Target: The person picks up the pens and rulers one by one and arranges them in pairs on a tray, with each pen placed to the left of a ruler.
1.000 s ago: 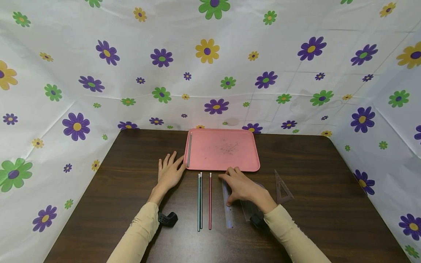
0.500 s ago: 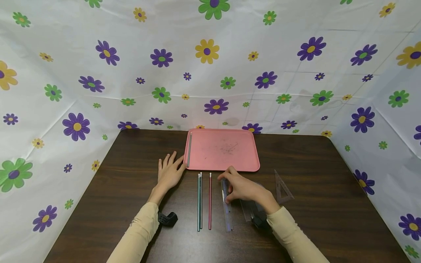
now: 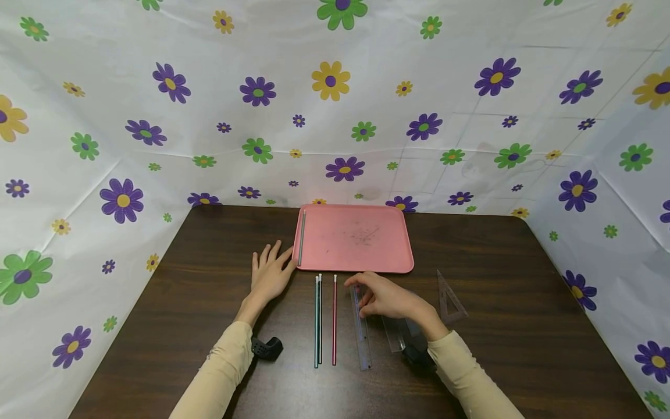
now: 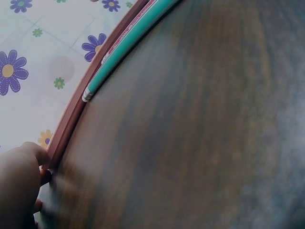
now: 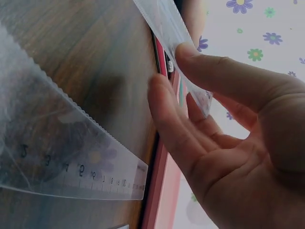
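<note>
Right hand [image 3: 389, 298] pinches clear ruler [image 3: 362, 340] at six o'clock of tray [image 3: 387, 250], likely light, stiff, slick, best gripped by long edges; left hand [image 3: 270, 279] spread.

Four pencils [image 3: 334, 320], one tray [image 3: 342, 244], two hands [image 3: 270, 279], at least three measuring tools [image 3: 363, 343].

Gap between red pencil [image 3: 335, 326], ruler [image 3: 363, 352] — tray [image 3: 340, 235] beyond.

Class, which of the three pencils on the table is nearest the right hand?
The red pencil, beside the clear ruler; the two green pencils lie farther from that hand.
</note>
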`<state>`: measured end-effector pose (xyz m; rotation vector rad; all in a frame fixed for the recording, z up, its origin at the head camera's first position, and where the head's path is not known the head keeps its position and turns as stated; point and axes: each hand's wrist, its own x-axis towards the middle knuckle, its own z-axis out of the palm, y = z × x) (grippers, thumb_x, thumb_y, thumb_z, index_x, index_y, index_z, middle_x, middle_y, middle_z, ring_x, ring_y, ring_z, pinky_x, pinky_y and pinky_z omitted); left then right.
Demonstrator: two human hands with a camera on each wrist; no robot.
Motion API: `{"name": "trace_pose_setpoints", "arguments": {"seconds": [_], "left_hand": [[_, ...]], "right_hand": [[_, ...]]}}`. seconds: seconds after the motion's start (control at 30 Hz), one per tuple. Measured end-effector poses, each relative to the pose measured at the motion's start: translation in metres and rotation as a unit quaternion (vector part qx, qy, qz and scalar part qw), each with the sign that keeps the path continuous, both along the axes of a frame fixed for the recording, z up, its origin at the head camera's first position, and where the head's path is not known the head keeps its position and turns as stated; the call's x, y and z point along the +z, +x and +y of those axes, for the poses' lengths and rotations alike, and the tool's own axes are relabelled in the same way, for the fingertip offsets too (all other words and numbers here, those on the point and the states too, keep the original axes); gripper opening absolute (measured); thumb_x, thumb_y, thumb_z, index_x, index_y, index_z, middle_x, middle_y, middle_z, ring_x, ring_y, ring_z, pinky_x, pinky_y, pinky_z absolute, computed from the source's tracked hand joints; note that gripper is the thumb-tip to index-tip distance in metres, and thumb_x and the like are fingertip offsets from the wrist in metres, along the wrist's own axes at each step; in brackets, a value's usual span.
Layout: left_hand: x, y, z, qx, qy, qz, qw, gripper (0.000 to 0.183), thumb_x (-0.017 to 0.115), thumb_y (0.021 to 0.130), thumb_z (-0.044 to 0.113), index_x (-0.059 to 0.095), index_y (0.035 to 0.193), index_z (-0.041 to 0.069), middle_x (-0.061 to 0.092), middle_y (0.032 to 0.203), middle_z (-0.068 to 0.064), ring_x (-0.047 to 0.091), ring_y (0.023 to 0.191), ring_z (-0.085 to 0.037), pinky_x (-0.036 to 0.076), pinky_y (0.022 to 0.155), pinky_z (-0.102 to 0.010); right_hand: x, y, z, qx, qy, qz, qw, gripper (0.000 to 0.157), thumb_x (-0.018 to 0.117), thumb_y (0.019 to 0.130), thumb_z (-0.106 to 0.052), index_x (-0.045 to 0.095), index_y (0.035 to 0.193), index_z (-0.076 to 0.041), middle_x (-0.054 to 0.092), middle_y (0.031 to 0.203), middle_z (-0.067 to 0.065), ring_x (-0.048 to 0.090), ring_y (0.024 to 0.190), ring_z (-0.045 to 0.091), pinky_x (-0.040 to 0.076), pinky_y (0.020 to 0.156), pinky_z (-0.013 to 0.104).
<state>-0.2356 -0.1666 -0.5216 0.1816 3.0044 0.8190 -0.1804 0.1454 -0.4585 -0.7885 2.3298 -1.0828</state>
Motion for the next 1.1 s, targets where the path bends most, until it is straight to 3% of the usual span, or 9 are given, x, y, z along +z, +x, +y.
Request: {"name": "trace_pose_setpoints", "arguments": {"seconds": [0.23, 0.47, 0.97, 1.1], "left_hand": [[0.0008, 0.0006, 0.0001, 0.001, -0.002, 0.000, 1.0000, 0.057, 0.035, 0.105, 0.052, 0.040, 0.153, 0.024, 0.017, 0.167, -0.010, 0.004, 0.155, -0.035, -0.011, 0.121, -0.060], [0.0006, 0.0000, -0.0004, 0.000, 0.002, 0.000, 1.0000, 0.056, 0.035, 0.105, 0.051, 0.040, 0.153, 0.024, 0.017, 0.167, -0.011, 0.004, 0.155, -0.035, -0.012, 0.120, -0.059], [0.0005, 0.0000, -0.0003, 0.000, 0.006, 0.000, 1.0000, 0.055, 0.036, 0.105, 0.050, 0.040, 0.154, 0.024, 0.017, 0.167, -0.011, 0.004, 0.155, -0.036, -0.012, 0.120, -0.060], [0.0001, -0.0004, -0.0001, 0.001, 0.006, 0.001, 1.0000, 0.055, 0.035, 0.105, 0.051, 0.040, 0.153, 0.025, 0.017, 0.167, -0.010, 0.004, 0.155, -0.035, -0.012, 0.120, -0.059]], "right_hand": [[0.0013, 0.0027, -0.0014, -0.019, -0.051, -0.050, 0.997, 0.066, 0.068, 0.089, 0.005, 0.043, 0.148, -0.011, 0.042, 0.129, 0.015, 0.068, 0.073, 0.020, 0.060, 0.067, 0.036], [0.0011, 0.0028, -0.0021, -0.027, -0.071, -0.067, 0.995, 0.068, 0.065, 0.091, 0.007, 0.041, 0.151, -0.013, 0.038, 0.138, 0.017, 0.066, 0.076, 0.022, 0.061, 0.065, 0.037], [-0.0008, 0.0017, -0.0068, 0.006, -0.083, 0.004, 0.997, 0.067, 0.060, 0.093, 0.007, 0.034, 0.154, -0.007, 0.043, 0.135, 0.019, 0.065, 0.070, 0.017, 0.060, 0.061, 0.040], [-0.0014, 0.0001, -0.0090, -0.007, -0.085, 0.023, 0.996, 0.071, 0.059, 0.094, 0.005, 0.030, 0.156, -0.013, 0.048, 0.137, 0.018, 0.063, 0.070, 0.016, 0.059, 0.062, 0.038]]}}
